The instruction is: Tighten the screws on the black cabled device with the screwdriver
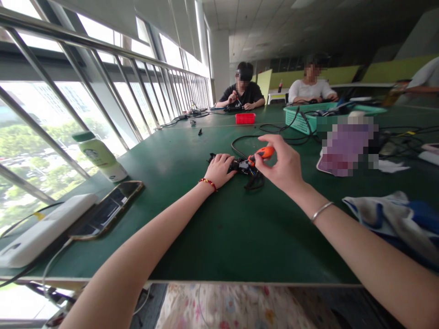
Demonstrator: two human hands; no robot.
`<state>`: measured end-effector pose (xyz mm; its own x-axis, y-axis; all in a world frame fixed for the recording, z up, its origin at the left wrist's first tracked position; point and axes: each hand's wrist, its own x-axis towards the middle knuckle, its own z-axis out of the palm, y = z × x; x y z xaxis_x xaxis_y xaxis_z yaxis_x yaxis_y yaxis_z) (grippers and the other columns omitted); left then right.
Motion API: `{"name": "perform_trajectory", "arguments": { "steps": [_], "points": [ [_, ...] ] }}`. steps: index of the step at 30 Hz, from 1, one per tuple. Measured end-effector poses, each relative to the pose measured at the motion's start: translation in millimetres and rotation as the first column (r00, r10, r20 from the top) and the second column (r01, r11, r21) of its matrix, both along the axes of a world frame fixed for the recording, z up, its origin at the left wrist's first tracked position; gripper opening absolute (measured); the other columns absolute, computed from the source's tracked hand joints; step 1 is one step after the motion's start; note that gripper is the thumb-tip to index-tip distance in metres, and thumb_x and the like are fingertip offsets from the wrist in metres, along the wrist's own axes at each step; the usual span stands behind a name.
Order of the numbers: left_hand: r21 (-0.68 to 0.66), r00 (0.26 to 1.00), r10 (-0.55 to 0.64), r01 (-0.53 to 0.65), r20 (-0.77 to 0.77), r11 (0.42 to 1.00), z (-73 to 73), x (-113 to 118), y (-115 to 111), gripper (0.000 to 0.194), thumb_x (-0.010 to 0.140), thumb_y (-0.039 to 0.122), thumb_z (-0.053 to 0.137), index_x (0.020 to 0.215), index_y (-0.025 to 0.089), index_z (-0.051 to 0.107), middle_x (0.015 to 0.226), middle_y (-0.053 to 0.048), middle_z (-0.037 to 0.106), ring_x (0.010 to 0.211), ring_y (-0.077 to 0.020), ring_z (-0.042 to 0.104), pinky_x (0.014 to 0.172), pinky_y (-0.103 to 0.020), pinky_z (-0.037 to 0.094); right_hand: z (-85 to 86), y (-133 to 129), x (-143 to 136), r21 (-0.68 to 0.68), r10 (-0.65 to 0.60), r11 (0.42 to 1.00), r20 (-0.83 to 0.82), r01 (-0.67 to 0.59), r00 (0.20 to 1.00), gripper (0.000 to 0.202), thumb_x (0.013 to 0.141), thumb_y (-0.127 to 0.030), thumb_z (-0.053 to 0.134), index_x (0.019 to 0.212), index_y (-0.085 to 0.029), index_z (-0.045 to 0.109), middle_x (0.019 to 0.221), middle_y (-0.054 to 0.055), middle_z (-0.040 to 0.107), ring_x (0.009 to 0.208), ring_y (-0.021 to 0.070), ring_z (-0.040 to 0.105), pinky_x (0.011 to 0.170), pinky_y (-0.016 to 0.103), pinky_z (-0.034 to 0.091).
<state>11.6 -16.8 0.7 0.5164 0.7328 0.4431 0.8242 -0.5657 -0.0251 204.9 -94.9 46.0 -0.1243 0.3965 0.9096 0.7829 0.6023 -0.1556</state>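
Hands: 2. Right hand (283, 160): narrow grip, holding 1 screwdriver (265, 152) by its orange handle between thumb and fingers; shaft points left, towards the black device (244, 167). Whether the tip touches: too small to tell. Left hand (220, 167): closed over the device, thumb on the near side, fingers on the far side.

Device: 1, on the green table (219, 246), just left of the right-hand grip, partly hidden under the left hand. Short dark wires at its near right end, below the grip.

Wristwear: 1 red bracelet (208, 183) on the left, 1 metal bangle (321, 212) on the right.

Beyond the grip: 1 red basket (245, 119); farther right, 1 teal basket (301, 121). Beyond and left: 2 small dark pieces (200, 132), apart.

Well left of the grip: 1 bottle (103, 157), upright but tilted in view; nearer the person, 1 phone (108, 210) beside 1 white power strip (51, 228).

Right of the grip: 1 bunched blue-and-grey cloth (394, 214).

Co-workers across the table: 2, plus 1 sleeve (425, 73) at the right edge.
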Motion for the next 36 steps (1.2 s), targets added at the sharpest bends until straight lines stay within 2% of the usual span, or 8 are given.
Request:
{"name": "perform_trajectory", "arguments": {
  "steps": [3,10,15,19,22,26,29,36],
  "points": [
    [0.053,1.0,0.005,-0.004,-0.03,0.999,1.2,0.6,-1.7,0.044,0.084,0.038,0.054,0.122,0.017,0.054,0.121,-0.011,0.057,0.114,-0.0282,0.046,0.098,-0.042,0.039,0.2,0.2,0.3,0.032,0.047,0.998,0.015,-0.048,0.999,0.039,0.076,-0.023,0.053,0.114,-0.019,0.052,0.098,0.008,0.066,0.076,0.0205,0.061,0.073,0.032,0.048],
    [0.136,0.995,0.08,-0.072,-0.057,0.988,3.1,4.5,-6.7,0.04,0.08,0.039,0.054,0.113,0.018,0.06,0.113,-0.01,0.061,0.106,-0.0289,0.05,0.094,-0.043,0.038,2.2,-1.0,-1.9,-0.029,-0.053,0.998,0.06,0.055,0.997,0.017,0.082,-0.034,0.053,0.092,-0.022,0.059,0.057,-0.002,0.056,0.059,0.018,0.055,0.063,0.029,0.043],
    [0.139,0.98,0.192,-0.183,-0.056,0.973,0.7,4.8,-6.0,0.039,0.081,0.038,0.053,0.113,0.017,0.059,0.111,-0.011,0.06,0.105,-0.0295,0.05,0.093,-0.043,0.038,-1.8,1.0,-4.0,-0.103,-0.066,0.992,0.098,0.076,0.993,0.022,0.084,-0.036,0.052,0.098,-0.021,0.059,0.065,0.0,0.061,0.061,0.0187,0.058,0.057,0.028,0.041],
    [0.102,0.98,0.195,-0.19,-0.048,0.977,-1.3,3.3,-4.3,0.042,0.083,0.038,0.051,0.119,0.017,0.056,0.119,-0.011,0.057,0.111,-0.0295,0.047,0.092,-0.041,0.04,-2.6,0.9,-4.6,-0.09,0.005,0.996,0.045,-0.001,0.999,0.038,0.079,-0.025,0.053,0.116,-0.017,0.052,0.084,0.004,0.065,0.063,0.0172,0.059,0.062,0.029,0.045],
    [0.088,0.98,0.196,-0.191,-0.046,0.978,-1.7,2.9,-4.5,0.044,0.083,0.038,0.051,0.122,0.018,0.054,0.122,-0.01,0.056,0.113,-0.0296,0.045,0.094,-0.041,0.041,-1.3,0.3,-4.2,-0.068,0.017,0.998,0.039,-0.015,0.999,0.037,0.079,-0.022,0.051,0.115,-0.018,0.052,0.093,0.005,0.066,0.066,0.0164,0.059,0.066,0.029,0.046],
    [0.055,0.979,0.2,-0.198,-0.046,0.979,-0.6,3.7,-6.4,0.045,0.085,0.037,0.05,0.125,0.018,0.052,0.125,-0.01,0.054,0.116,-0.0292,0.043,0.097,-0.041,0.04,0.8,-1.0,-3.7,-0.133,-0.054,0.989,0.061,0.062,0.997,0.02,0.085,-0.032,0.05,0.097,-0.02,0.06,0.068,0.001,0.063,0.058,0.0161,0.057,0.058,0.026,0.041],
    [0.035,0.98,0.197,-0.196,-0.039,0.98,0.1,4.2,-7.4,0.046,0.085,0.036,0.05,0.127,0.018,0.05,0.127,-0.01,0.053,0.118,-0.0293,0.041,0.099,-0.041,0.04,1.5,-2.2,-3.8,-0.168,-0.109,0.979,0.045,0.115,0.993,0.025,0.089,-0.04,0.047,0.09,-0.021,0.062,0.058,-0.001,0.059,0.053,0.0159,0.056,0.052,0.025,0.035],
    [0.013,0.979,0.202,-0.202,-0.035,0.979,0.7,4.2,-8.2,0.047,0.085,0.035,0.05,0.129,0.018,0.049,0.129,-0.01,0.051,0.12,-0.0294,0.04,0.1,-0.042,0.04,-1.9,-0.7,-3.9,-0.128,-0.054,0.99,-0.001,0.054,0.999,0.04,0.079,-0.026,0.049,0.118,-0.016,0.051,0.074,0.002,0.064,0.061,0.0182,0.059,0.06,0.029,0.043]
  ]
}}
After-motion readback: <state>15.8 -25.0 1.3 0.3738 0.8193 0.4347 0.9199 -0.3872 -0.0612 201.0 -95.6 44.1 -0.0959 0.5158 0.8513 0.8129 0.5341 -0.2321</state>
